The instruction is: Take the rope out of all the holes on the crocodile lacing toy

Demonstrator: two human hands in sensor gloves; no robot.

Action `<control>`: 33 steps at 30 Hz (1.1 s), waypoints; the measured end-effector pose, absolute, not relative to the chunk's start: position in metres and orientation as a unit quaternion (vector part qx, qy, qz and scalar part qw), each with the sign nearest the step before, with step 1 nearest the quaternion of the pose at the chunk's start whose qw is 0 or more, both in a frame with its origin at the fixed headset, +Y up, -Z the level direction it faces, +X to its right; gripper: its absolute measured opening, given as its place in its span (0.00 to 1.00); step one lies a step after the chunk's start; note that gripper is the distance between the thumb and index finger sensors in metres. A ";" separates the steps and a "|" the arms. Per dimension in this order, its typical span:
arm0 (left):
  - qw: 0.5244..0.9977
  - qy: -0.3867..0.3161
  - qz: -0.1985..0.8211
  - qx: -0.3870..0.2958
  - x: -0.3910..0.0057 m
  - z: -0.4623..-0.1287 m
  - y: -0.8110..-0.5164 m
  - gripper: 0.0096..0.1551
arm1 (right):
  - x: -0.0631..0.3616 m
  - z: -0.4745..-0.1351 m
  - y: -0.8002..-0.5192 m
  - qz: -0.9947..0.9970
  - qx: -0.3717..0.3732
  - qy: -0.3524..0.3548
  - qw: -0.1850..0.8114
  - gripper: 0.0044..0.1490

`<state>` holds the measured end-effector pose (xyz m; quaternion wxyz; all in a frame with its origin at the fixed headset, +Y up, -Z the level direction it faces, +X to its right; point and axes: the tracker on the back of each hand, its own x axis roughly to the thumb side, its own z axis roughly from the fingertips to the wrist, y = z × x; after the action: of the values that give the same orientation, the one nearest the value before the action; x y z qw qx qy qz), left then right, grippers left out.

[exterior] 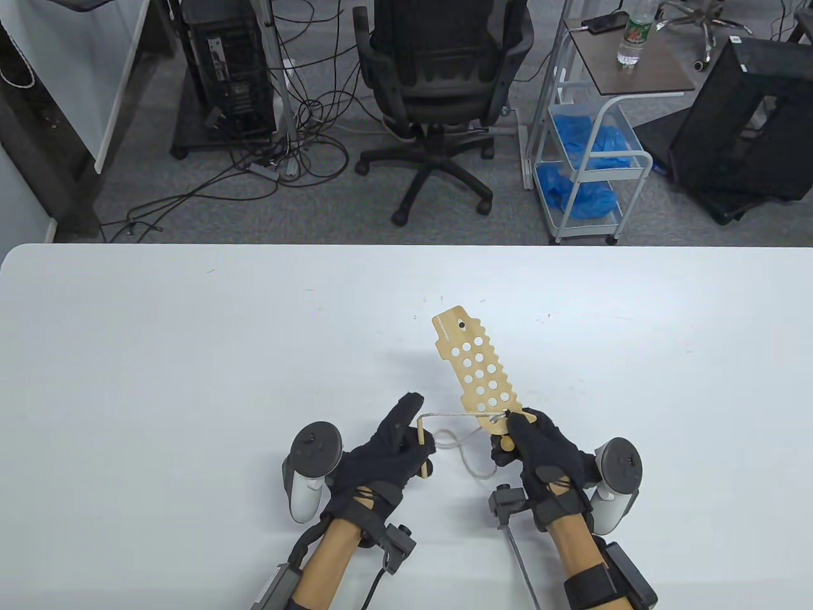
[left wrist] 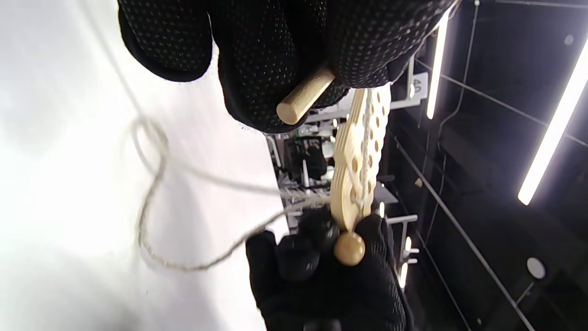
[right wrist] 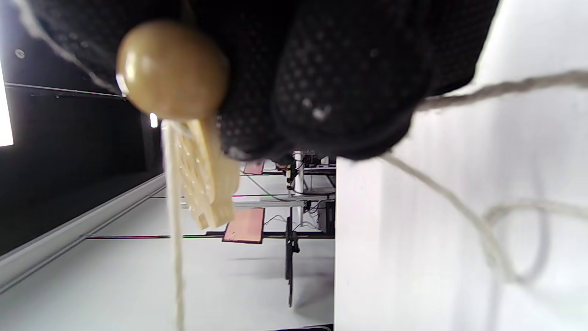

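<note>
My right hand (exterior: 530, 445) grips the tail end of the wooden crocodile lacing board (exterior: 477, 370) and holds it tilted above the table, head pointing away. A wooden bead (left wrist: 349, 248) sits at the tail by my right fingers; it also shows in the right wrist view (right wrist: 172, 69). My left hand (exterior: 400, 445) pinches the wooden lacing stick (exterior: 422, 445), seen end-on in the left wrist view (left wrist: 303, 97). The pale rope (exterior: 460, 416) runs taut from the stick to the board's tail end, with a slack loop (exterior: 467, 454) lying on the table. A strand runs along the board's underside (left wrist: 366, 151).
The white table (exterior: 190, 381) spreads wide around both hands. An office chair (exterior: 438, 95) and a wire cart (exterior: 587, 165) stand on the floor beyond the table's far edge.
</note>
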<state>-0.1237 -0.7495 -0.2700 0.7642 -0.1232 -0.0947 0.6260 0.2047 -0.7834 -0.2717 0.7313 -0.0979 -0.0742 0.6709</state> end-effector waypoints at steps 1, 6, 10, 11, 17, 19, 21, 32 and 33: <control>0.766 -0.089 0.625 -0.120 -0.127 -0.271 -0.751 0.42 | 0.206 -0.272 -0.784 0.675 -0.101 -0.073 0.727 0.26; 0.778 -0.042 0.624 -0.057 -0.146 -0.274 -0.753 0.35 | 0.211 -0.272 -0.786 0.670 -0.124 -0.072 0.728 0.26; 0.788 0.010 0.615 -0.019 -0.164 -0.275 -0.755 0.30 | 0.215 -0.272 -0.785 0.680 -0.137 -0.076 0.716 0.26; 0.788 0.021 0.615 -0.014 -0.169 -0.275 -0.756 0.29 | 0.216 -0.272 -0.785 0.682 -0.141 -0.077 0.713 0.26; 0.774 0.087 0.628 0.007 -0.199 -0.279 -0.766 0.26 | 0.223 -0.271 -0.787 0.670 -0.168 -0.078 0.719 0.27; 0.766 0.104 0.634 0.011 -0.207 -0.279 -0.770 0.25 | 0.227 -0.271 -0.787 0.664 -0.174 -0.077 0.723 0.27; 0.759 0.120 0.639 0.013 -0.214 -0.280 -0.773 0.25 | 0.231 -0.270 -0.787 0.656 -0.184 -0.078 0.728 0.27; 0.666 0.176 0.724 0.035 -0.255 -0.277 -0.786 0.24 | 0.260 -0.266 -0.795 0.577 -0.252 -0.083 0.772 0.27; 0.655 0.178 0.733 0.035 -0.258 -0.277 -0.789 0.24 | 0.263 -0.266 -0.797 0.570 -0.257 -0.083 0.776 0.27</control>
<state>-0.2578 -0.7888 -0.2769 0.6552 0.0346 0.1785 0.7332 0.2631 -0.7967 -0.2657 0.7758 -0.2572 -0.0827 0.5702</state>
